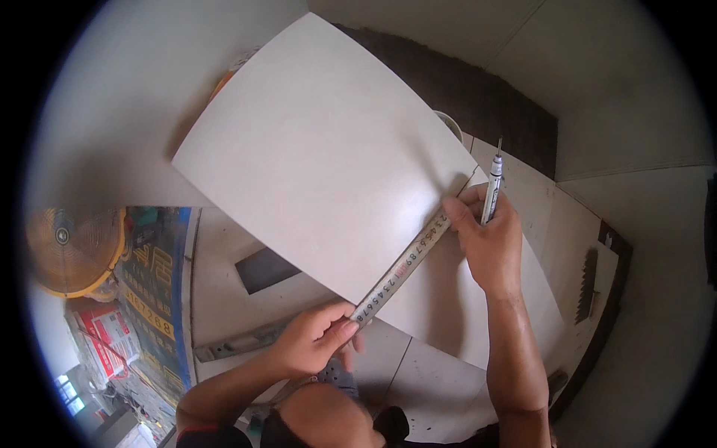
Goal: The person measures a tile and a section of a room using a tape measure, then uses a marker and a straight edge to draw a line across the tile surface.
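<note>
A large off-white tile (321,149) lies slantwise in front of me, its near right edge facing my hands. A worn measuring tape (407,261) with dark markings stretches along that edge. My left hand (317,336) pinches the tape's near end between thumb and fingers at the tile's lower corner. Around the far end my right hand (489,231) is closed, its thumb pressing the tape at the edge. The same hand holds a white marker pen (493,187) with a long thin metal tip, pointing away from me. No tape case is visible.
Another pale tile piece (515,299) extends below the tape. A dark rectangular block (265,269) and a grey metal bar (239,345) lie at left. A round orange-rimmed object (75,250) stands by a blue printed sheet (153,291). A notched trowel (587,287) lies far right.
</note>
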Tool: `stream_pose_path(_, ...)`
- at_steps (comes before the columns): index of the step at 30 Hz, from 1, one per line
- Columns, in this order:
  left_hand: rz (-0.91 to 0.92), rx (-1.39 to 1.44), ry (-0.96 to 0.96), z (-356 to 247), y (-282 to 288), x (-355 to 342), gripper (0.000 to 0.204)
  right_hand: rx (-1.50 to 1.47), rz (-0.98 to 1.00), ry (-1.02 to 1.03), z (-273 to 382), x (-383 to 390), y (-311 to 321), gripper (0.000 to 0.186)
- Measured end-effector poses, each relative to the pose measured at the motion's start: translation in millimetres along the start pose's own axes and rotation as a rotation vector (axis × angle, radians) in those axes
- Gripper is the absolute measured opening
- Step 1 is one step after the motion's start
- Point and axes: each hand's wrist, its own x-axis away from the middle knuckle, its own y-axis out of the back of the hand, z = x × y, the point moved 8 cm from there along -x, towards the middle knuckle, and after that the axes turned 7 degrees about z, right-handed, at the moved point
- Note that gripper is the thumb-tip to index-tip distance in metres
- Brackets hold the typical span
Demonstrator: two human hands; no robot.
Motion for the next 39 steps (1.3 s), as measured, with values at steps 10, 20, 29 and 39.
stream_pose_path(10,-0.05,0.116,-0.061,11,4,-4,0.025,0.07,-0.103,0.076,11,11,5,0.028)
stream_pose_path(20,-0.044,0.189,-0.109,10,8,-16,0.02,-0.271,-0.162,0.197,-19,48,47,0.03)
stream_pose_path(29,-0.035,0.21,-0.072,6,5,-14,0.02,-0.361,-0.31,0.235,-21,73,79,0.042)
stream_pose_path(39,-0.04,0.258,-0.042,8,6,-10,0.022,-1.535,0.139,0.265,-13,65,57,0.063)
